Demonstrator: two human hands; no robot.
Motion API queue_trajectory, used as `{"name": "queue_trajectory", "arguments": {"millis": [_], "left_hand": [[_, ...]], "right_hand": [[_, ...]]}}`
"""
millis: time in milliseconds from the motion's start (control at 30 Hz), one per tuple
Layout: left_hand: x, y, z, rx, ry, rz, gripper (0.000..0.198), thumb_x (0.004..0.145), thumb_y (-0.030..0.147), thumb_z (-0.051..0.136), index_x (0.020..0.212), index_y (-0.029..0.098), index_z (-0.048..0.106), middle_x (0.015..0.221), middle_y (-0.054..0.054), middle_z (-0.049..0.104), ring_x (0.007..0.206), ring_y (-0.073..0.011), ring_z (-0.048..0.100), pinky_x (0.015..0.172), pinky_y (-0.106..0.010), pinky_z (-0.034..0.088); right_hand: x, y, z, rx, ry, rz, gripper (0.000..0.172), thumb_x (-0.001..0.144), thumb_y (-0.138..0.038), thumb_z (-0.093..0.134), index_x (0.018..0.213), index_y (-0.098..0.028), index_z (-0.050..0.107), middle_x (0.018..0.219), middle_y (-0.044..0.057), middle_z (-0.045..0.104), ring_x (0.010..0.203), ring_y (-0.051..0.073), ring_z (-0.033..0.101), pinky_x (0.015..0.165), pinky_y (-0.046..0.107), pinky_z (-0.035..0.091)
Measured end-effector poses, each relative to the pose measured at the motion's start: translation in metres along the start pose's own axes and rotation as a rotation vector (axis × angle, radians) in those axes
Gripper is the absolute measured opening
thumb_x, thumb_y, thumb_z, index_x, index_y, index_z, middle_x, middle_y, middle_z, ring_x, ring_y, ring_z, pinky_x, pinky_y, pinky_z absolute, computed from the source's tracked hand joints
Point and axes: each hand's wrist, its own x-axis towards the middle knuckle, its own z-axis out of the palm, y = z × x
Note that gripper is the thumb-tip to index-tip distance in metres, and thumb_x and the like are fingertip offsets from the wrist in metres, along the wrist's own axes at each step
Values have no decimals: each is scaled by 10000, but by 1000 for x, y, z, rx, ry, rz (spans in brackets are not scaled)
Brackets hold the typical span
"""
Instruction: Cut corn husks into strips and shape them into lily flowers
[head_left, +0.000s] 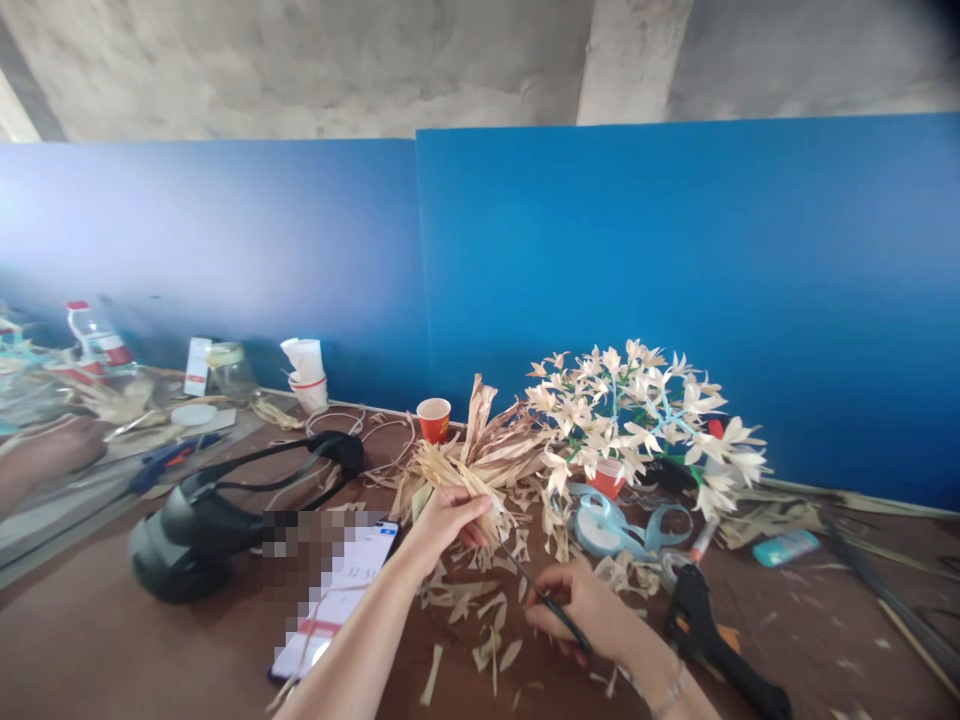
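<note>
Now: left hand (446, 525) gripping pale dried corn-husk bundle (469, 465) above brown wooden bench (150, 640) | fingers closing round its base, likely the best hold; husks seeming light, brittle | right hand (577, 605) fingers pinching slim black tool (547, 605)

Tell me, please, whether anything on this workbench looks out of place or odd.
The black headset lying on its side on the brown table looks out of place among the craft materials, beside a phone partly hidden by a pixelated patch. Dried husk scraps are also strewn loosely around the left hand and right hand.
</note>
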Motion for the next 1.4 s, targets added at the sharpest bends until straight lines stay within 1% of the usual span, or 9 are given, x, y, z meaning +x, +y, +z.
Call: {"name": "queue_trajectory", "arguments": {"millis": [100,233,500,833,1033,1200,1300,1400], "left_hand": [[0,-1,0,-2,-6,-1,290,632,407,694,646,129,610,504,-10,628,428,-128,594,397,-186,415],[1,-3,-1,-6,-7,1,286,640,401,693,621,136,586,458,14,591,411,-119,583,378,-173,398],[1,-2,-1,-3,-3,-6,285,636,397,699,622,137,583,454,20,582,404,-118,582,367,-171,388],[0,-1,1,-1,2,-1,293,626,406,699,594,141,578,425,17,579,393,-123,575,364,-173,386],[2,-3,2,-40,36,5,296,615,405,708,595,137,587,435,9,588,391,-119,576,376,-175,410],[2,-1,6,-62,74,14,299,603,404,719,604,132,598,442,12,590,393,-112,578,367,-160,396],[1,-2,8,-59,78,22,298,619,408,710,609,127,615,448,-7,611,405,-116,582,393,-169,418],[2,-5,9,-62,86,38,293,637,405,701,649,116,650,476,-26,635,436,-120,596,407,-169,427]], "right_hand": [[0,1,0,-4,1,6,224,694,-350,588,781,-145,608,425,-61,491,318,55,390,310,147,318],[0,1,-1,-20,3,7,231,702,-361,582,779,-145,612,425,-62,484,296,46,371,294,140,293],[1,1,-2,-54,21,-31,193,708,-324,572,707,-139,627,413,-59,466,296,42,359,277,132,264],[-1,-7,-2,-91,32,-20,179,680,-308,594,687,-132,623,419,-57,465,317,44,375,287,129,264],[-2,-11,2,-33,51,6,186,648,-326,620,688,-145,606,434,-64,472,309,48,379,277,136,287],[-4,-17,3,-15,68,-5,168,652,-308,603,689,-145,615,422,-61,470,311,52,382,279,137,305],[-2,-15,4,-3,72,-12,168,656,-301,593,708,-145,624,425,-61,472,312,51,378,275,135,300],[1,-11,5,2,73,-39,149,666,-279,568,677,-141,623,421,-59,468,314,49,379,277,131,282]]}}
